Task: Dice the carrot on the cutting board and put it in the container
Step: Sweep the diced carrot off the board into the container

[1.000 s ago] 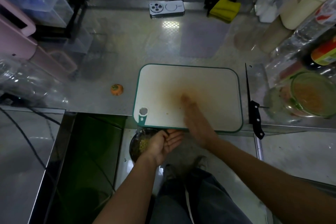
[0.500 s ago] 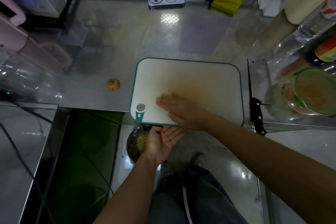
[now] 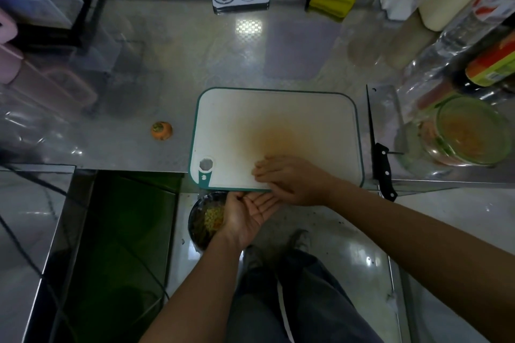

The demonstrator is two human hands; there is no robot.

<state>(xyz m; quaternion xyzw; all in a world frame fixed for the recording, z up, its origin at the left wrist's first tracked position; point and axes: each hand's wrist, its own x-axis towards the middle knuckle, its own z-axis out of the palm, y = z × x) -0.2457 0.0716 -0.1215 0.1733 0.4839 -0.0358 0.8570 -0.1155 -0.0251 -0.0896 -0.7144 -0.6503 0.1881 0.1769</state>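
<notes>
Right hand point(image 3: 292, 178) lies flat on the cutting board point(image 3: 278, 114) at its near edge, fingers straight, grasping nothing. Left hand point(image 3: 248, 214) is held palm-up just below that edge, fingers relaxed. Board centre is stained orange. Carrot stub point(image 3: 161, 130) lies left of the board. Knife point(image 3: 384, 167) lies right of it, with a glass bowl point(image 3: 439, 131) of orange pieces beyond.
</notes>
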